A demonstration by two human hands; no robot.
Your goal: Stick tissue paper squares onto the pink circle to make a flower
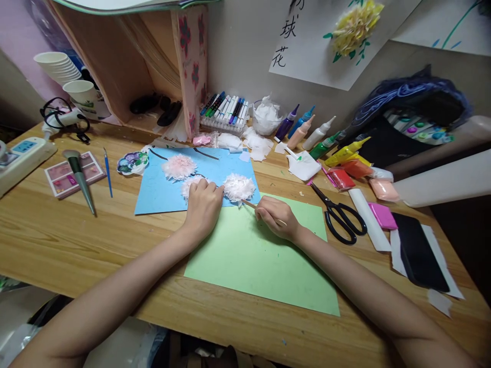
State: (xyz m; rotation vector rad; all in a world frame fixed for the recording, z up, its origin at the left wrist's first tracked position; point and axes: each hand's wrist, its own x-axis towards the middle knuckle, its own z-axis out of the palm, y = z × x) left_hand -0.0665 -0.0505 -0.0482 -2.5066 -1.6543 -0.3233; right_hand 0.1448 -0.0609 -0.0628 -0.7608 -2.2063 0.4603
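Observation:
My right hand [278, 217] is closed round a thin wooden stick [249, 204], whose far end reaches the lower edge of a fluffy white paper flower [239, 187]. Left of that flower, my left hand [205, 204] rests with curled fingers on a blue sheet [161, 197]; whatever its fingertips grip is hidden. A second pale flower [186, 188] is partly covered by this hand. Farther up the sheet sits a pink fluffy flower [179, 167], beside dark painted stems. Under my right hand lies a green sheet [264, 266], next to the blue one.
Black scissors [339, 214] and a dark phone [420, 250] lie at right. Along the back stand a marker rack [226, 112], paint bottles [303, 132] and a bowl of white tissue [266, 116]. A makeup brush [79, 179] and power strip [26, 163] are at left.

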